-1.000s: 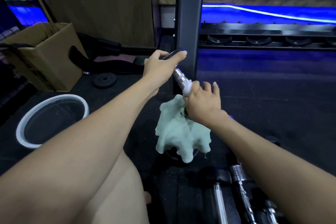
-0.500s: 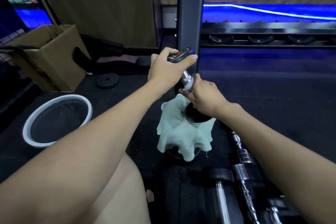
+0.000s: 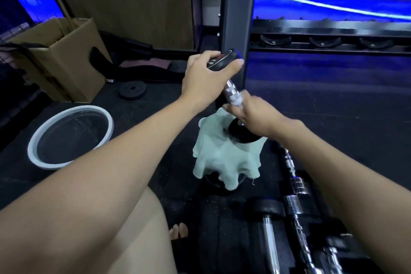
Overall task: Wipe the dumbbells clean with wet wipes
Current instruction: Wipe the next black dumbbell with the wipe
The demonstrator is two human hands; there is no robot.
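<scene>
dumbbell (image 3: 231, 91) axis: tilted, upper head away, lower head nearer
left hand (image 3: 206, 75): clasps upper head; above the wipe
right hand (image 3: 251, 115): pinches wet wipe (image 3: 238, 102) round handle; nearer lower head

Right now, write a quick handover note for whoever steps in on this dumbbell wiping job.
Left hand: grips the top head of the tilted dumbbell.
Right hand: pinches a white wet wipe round the chrome handle, near its lower end.
The dumbbell's bottom head rests on a pale green cloth on the floor.
Done: handle wipe under way.
Left: the heads, then the other dumbbells lying on the floor at right; whether those are clean cannot be told.
</scene>
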